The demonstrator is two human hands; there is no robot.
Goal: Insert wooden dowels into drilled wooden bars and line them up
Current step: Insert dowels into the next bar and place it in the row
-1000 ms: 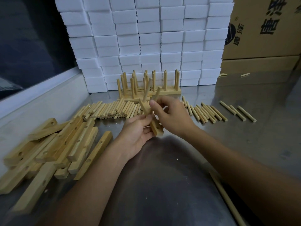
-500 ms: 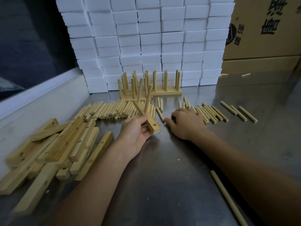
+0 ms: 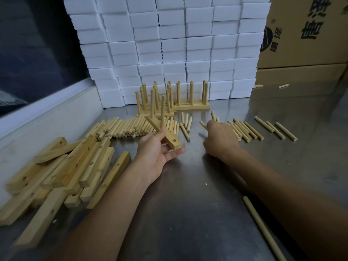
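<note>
My left hand (image 3: pixel 156 153) grips a drilled wooden bar (image 3: pixel 166 135), tilted above the steel table. Two dowels (image 3: pixel 162 112) stand upright in the bar, and the hole near its close end is open. My right hand (image 3: pixel 220 140) rests low on the table with curled fingers, at the left end of a row of loose dowels (image 3: pixel 244 129). One dowel (image 3: pixel 203 124) pokes out from under its fingers, which appear to pinch it. Finished bars with dowels (image 3: pixel 188 107) stand lined up at the back.
A heap of drilled bars (image 3: pixel 75 166) lies at the left. More loose dowels (image 3: pixel 128 127) lie behind my left hand. Stacked white foam blocks (image 3: pixel 169 44) wall the back, with cardboard boxes (image 3: pixel 305 34) at the right. A long rod (image 3: pixel 263 228) lies near the front right.
My right hand left the bar, dropped to the table and slid right to the loose dowels. My left hand keeps the bar and has tilted it flatter.
</note>
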